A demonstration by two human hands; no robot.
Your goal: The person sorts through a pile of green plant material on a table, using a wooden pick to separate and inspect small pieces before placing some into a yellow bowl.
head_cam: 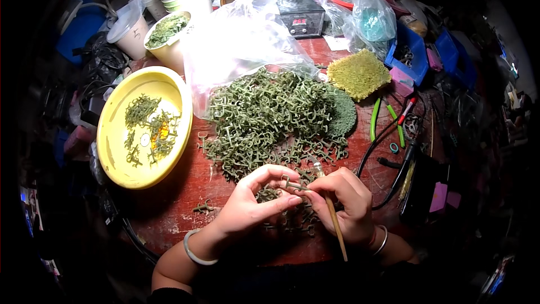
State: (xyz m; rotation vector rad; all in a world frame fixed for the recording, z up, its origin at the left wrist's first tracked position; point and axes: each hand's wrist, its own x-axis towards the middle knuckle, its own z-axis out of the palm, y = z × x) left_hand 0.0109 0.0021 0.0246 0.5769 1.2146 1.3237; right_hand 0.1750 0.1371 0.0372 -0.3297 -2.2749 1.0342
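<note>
My right hand [344, 202] pinches one end of a small green hooked piece [297, 185], likely wax, between thumb and forefinger. The same hand also holds a wooden-handled tool [336, 223], its metal tip pointing away from me. My left hand [253, 202] is at the piece's other end, thumb and forefinger apart; whether its fingertips grip the piece is unclear. Beyond both hands lies a large heap of similar green pieces [270, 118]. More loose pieces [291, 219] lie beneath my hands, partly hidden by them. One stray piece [203, 207] rests left of my left wrist.
At left, a tilted yellow basin [114, 152] holds green scraps. Clear plastic bags [244, 38] and tubs [168, 29] stand behind the heap. A display unit [299, 14] sits at the back. Green-handled pliers [374, 120], a yellow sponge-like pad [358, 74] and a corded pen tool [405, 164] lie right.
</note>
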